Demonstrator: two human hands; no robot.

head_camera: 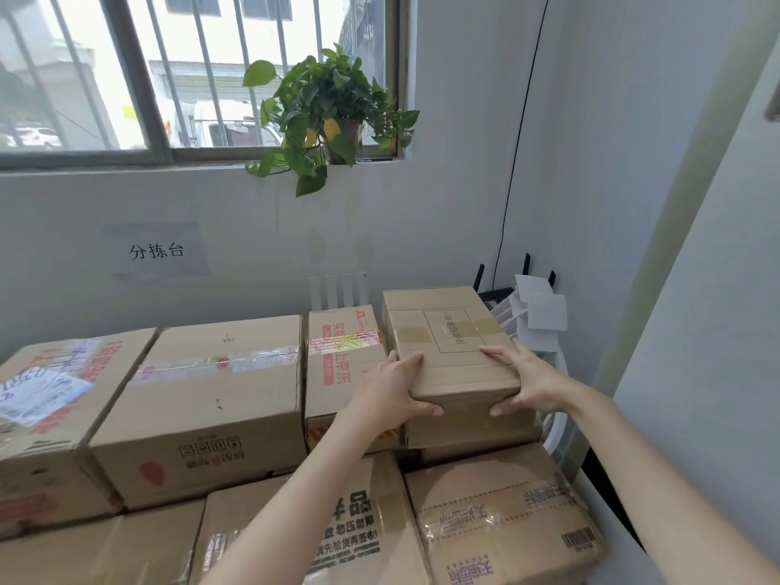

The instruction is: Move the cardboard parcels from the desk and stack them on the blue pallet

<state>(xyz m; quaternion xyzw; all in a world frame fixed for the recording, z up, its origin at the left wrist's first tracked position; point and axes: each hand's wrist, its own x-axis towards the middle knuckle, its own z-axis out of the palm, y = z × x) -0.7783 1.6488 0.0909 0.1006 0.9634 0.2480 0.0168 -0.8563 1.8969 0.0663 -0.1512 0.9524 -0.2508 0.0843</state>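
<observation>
I hold the small taped parcel (447,331) with both hands at the far right, beside and above the larger parcels (211,394). The left hand (394,392) grips its near-left corner and the right hand (527,382) its near-right corner, fingers (430,409) curled round the edges. A potted plant (333,116) stands on the windowsill (126,162) beyond.

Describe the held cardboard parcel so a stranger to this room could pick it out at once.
Find the barred window with the leafy green potted plant on its sill. Below the plant, the plain brown cardboard parcel is rightmost in the back row, gripped by the left hand and right hand. Unlike its red-printed neighbour, it bears brown tape and a printed rectangle.
</observation>
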